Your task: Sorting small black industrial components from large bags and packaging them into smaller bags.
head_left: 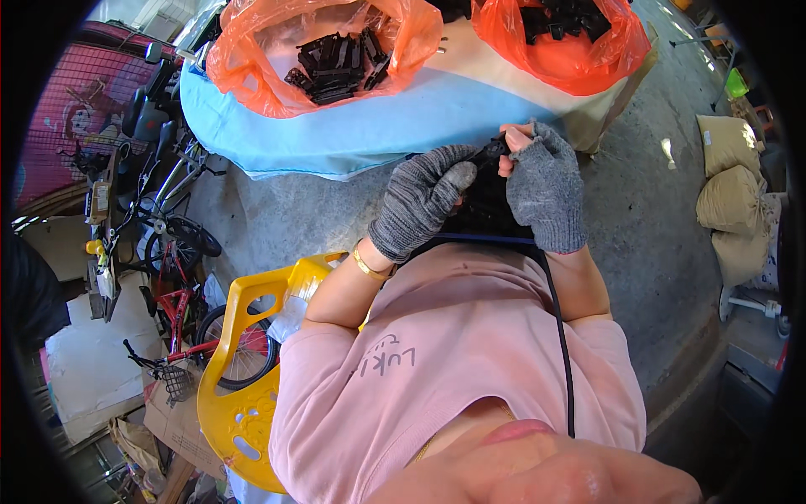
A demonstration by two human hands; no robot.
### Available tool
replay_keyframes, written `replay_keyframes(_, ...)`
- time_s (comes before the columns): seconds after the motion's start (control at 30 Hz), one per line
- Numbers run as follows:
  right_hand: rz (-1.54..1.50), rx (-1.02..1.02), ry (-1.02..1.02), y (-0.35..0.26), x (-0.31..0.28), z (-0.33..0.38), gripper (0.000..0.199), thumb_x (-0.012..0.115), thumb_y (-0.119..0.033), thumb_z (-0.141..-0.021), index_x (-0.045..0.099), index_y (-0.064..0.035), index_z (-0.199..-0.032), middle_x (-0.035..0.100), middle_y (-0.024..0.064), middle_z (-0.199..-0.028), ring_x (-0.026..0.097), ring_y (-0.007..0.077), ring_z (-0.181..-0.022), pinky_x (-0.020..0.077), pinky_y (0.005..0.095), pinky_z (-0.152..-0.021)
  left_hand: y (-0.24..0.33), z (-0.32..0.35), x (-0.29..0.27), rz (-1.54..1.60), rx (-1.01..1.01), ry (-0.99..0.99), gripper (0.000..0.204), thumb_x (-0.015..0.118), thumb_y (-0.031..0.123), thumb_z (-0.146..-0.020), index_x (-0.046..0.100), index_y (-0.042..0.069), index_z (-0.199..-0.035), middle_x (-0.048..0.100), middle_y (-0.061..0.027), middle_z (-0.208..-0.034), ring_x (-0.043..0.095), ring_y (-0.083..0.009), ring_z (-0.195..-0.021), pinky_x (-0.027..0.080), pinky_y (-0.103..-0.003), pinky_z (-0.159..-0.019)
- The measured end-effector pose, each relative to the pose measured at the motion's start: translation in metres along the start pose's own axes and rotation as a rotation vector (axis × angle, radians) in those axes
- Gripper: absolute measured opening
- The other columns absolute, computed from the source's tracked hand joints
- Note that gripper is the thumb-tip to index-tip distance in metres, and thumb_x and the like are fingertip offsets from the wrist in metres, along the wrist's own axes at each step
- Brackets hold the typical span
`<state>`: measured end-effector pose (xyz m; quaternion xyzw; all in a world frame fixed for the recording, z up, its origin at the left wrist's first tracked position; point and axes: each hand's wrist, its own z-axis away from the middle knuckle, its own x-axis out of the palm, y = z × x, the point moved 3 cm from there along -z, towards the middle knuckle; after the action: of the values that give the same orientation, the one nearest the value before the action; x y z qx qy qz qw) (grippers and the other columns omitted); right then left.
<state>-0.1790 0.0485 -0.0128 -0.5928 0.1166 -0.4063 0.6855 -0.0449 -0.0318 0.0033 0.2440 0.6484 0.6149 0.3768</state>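
Note:
My left hand [424, 197] and my right hand [544, 185], both in grey knitted fingerless gloves, meet in front of my chest. Between their fingertips they pinch a small black plastic part [489, 152]. More black parts lie piled in my lap under the hands, partly hidden. On the low table ahead sits an orange plastic bag [252, 71] full of the same black parts [336, 63]. A second orange bag [579, 55] with black parts stands to its right.
The table has a light blue cover [369, 126] and stands on a grey concrete floor [638, 210]. A yellow plastic chair [243, 353] is at my left. Bicycles [180, 323] crowd the left side. Tan sacks [729, 197] lie at the right.

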Motion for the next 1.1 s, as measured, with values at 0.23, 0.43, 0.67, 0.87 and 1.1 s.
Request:
replay_keyframes(0.23,0.082,-0.057,-0.014,0.002,-0.002,0.002,0.016,0.061,-0.015,-0.079,0.060,0.0011,-0.082,0.054,0.0036,-0.067,0.053,0.0098,-0.054,0.0406,0.0209,-0.051,-0.011,-0.002,0.000,0.045,-0.045,0.019,0.027,0.054,0.024,-0.086,0.061,0.004,-0.103,0.048,0.0034,-0.061,0.041,-0.0036,-0.052,0.036,-0.018,-0.048)
replay_keyframes(0.43,0.175,-0.341,-0.410,-0.011,-0.012,-0.010,0.036,0.053,-0.032,-0.086,0.059,0.0026,-0.087,0.060,0.0121,-0.084,0.059,0.0182,-0.078,0.0465,0.0287,-0.071,0.001,-0.002,-0.004,0.076,-0.056,-0.231,0.025,0.055,0.021,-0.086,0.062,0.003,-0.102,0.053,0.0016,-0.064,0.045,-0.0065,-0.054,0.038,-0.021,-0.050)
replay_keyframes(0.67,0.115,-0.139,-0.492,-0.006,0.017,0.014,0.041,0.052,-0.037,-0.087,0.058,0.0036,-0.092,0.062,0.0139,-0.092,0.058,0.0170,-0.085,0.0459,0.0295,-0.078,-0.013,0.010,0.022,-0.118,0.182,-0.226,0.020,0.056,0.014,-0.083,0.062,0.001,-0.098,0.061,-0.0187,-0.081,0.060,-0.0285,-0.073,0.047,-0.033,-0.066)
replay_keyframes(0.87,0.713,-0.460,-0.445,-0.022,0.008,-0.002,0.023,0.052,-0.020,-0.087,0.059,0.0019,-0.090,0.061,0.0071,-0.083,0.056,0.0108,-0.075,0.0454,0.0241,-0.067,-0.016,-0.002,0.022,-0.281,0.256,-0.268,0.025,0.055,0.019,-0.083,0.060,0.003,-0.102,0.062,-0.0175,-0.085,0.060,-0.0327,-0.077,0.048,-0.037,-0.068)
replay_keyframes(1.1,1.124,-1.197,0.076,-0.090,-0.033,-0.102,0.020,0.058,-0.019,-0.081,0.062,-0.0030,-0.093,0.059,0.0097,-0.077,0.058,0.0170,-0.071,0.0462,0.0274,-0.066,-0.050,0.001,0.034,-0.822,0.355,-0.152,0.028,0.053,0.027,-0.083,0.059,0.008,-0.103,0.061,-0.0134,-0.095,0.058,-0.0292,-0.087,0.047,-0.039,-0.072)
